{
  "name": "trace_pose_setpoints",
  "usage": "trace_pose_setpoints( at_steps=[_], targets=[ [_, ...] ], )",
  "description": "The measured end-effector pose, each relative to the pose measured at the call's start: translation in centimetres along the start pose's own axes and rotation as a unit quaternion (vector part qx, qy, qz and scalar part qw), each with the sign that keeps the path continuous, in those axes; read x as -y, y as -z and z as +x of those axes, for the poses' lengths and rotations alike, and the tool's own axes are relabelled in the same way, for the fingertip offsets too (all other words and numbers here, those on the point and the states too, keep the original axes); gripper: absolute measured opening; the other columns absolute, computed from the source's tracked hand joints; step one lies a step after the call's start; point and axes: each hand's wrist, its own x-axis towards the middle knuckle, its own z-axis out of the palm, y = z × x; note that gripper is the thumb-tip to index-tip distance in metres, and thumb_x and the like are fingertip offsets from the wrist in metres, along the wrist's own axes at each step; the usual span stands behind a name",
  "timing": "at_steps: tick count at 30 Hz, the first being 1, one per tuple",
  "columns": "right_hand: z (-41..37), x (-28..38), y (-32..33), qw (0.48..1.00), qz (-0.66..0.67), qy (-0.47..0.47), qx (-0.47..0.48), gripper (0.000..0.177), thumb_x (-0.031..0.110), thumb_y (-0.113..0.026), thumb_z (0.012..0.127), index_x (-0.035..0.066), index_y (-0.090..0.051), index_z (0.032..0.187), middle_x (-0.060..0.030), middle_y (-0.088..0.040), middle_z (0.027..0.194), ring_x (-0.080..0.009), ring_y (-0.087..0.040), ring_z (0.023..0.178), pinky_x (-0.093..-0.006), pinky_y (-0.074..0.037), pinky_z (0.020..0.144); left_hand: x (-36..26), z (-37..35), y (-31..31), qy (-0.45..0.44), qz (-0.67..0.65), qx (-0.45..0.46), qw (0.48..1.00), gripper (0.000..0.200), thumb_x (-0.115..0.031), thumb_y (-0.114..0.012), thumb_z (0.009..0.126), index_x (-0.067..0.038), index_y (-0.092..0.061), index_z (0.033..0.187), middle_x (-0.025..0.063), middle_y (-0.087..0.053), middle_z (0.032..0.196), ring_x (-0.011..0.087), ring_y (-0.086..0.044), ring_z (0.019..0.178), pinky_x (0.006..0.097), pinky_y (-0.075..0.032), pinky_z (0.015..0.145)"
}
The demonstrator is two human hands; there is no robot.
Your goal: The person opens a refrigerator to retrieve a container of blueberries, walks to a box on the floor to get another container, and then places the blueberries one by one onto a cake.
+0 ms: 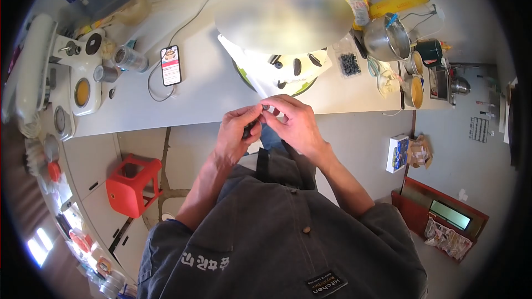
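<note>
**Mia:** What are the two hands doing?

**Ben:** The left hand [238, 133] and the right hand [292, 124] are close together, with their fingertips meeting. Both are closed on a small dark thing [249, 129]. The left hand holds most of it. The right hand pinches the top end.

**Mia:** What is it?

**Ben:** I can't tell. It is too small, and the fingers hide most of it.

**Mia:** Is it on the table [210, 94]?

**Ben:** No. It is up in the air, just in front of the table's edge. Under it are the person's apron [277, 227] and the floor [360, 144]. The plate [244, 77] with white food [260, 75] is near, just past the hands.

**Mia:** What could go wrong?

**Ben:** I think it could slip. Only fingertips hold it, and it is tiny. If the fingers pull or twist too hard, it could pop out.

**Mia:** Where would it land?

**Ben:** Maybe on the apron, maybe on the floor. It could roll toward the red stool [133, 182], and it would get dirty.

**Mia:** Anything else?

**Ben:** The hands are near the plate. A quick jerk forward could bump its rim or smear the white food. The phone [170, 65] is well apart from the hands, so I think it is safe.
</note>
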Motion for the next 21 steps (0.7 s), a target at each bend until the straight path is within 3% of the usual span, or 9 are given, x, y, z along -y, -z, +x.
trace_pose_setpoints(
  at_steps=[5, 11, 14, 21],
  targets=[
    [0.0, -1.2, 1.1, 0.999, -0.010, -0.046, 0.026, 0.020, 0.007, -0.072, 0.089, 0.006, -0.072, 0.109, -0.0113, -0.073, 0.103, -0.0258, -0.075, 0.080, -0.0329, -0.061, 0.067, 0.6, 1.1, -0.9, -0.009, 0.029, -0.034, 0.999, 0.024, -0.020, -0.068, 0.101, 0.003, -0.068, 0.093, 0.0034, -0.059, 0.077, 0.0054, -0.042, 0.053, 0.0227, -0.025, 0.043],
    [0.9, -1.7, 2.0, 0.997, -0.067, -0.026, -0.019, 0.019, 0.012, -0.076, 0.085, 0.007, -0.072, 0.103, -0.0090, -0.068, 0.088, -0.0250, -0.070, 0.069, -0.0356, -0.057, 0.063, 0.6, 2.1, -2.5, -0.033, 0.084, -0.067, 0.994, 0.026, -0.020, -0.074, 0.096, 0.003, -0.068, 0.085, 0.0029, -0.057, 0.070, 0.0066, -0.042, 0.052, 0.0252, -0.024, 0.043],
    [1.7, -1.7, 2.7, 0.993, -0.115, -0.028, -0.028, 0.019, 0.014, -0.078, 0.083, 0.008, -0.073, 0.101, -0.0073, -0.065, 0.081, -0.0242, -0.067, 0.066, -0.0364, -0.055, 0.062, 0.7, 2.5, -3.3, -0.044, 0.065, -0.083, 0.994, 0.027, -0.021, -0.071, 0.099, 0.005, -0.068, 0.092, 0.0036, -0.055, 0.069, 0.0062, -0.038, 0.048, 0.0240, -0.024, 0.043],
    [4.6, -3.9, 3.9, 0.977, -0.191, -0.045, -0.084, 0.017, 0.019, -0.077, 0.086, 0.011, -0.076, 0.101, -0.0069, -0.067, 0.079, -0.0243, -0.068, 0.065, -0.0363, -0.053, 0.060, 0.9, 3.1, -1.4, -0.041, -0.001, -0.122, 0.992, 0.030, -0.021, -0.071, 0.099, 0.008, -0.071, 0.106, 0.0077, -0.060, 0.083, 0.0076, -0.046, 0.055, 0.0235, -0.028, 0.043]
  ],
)
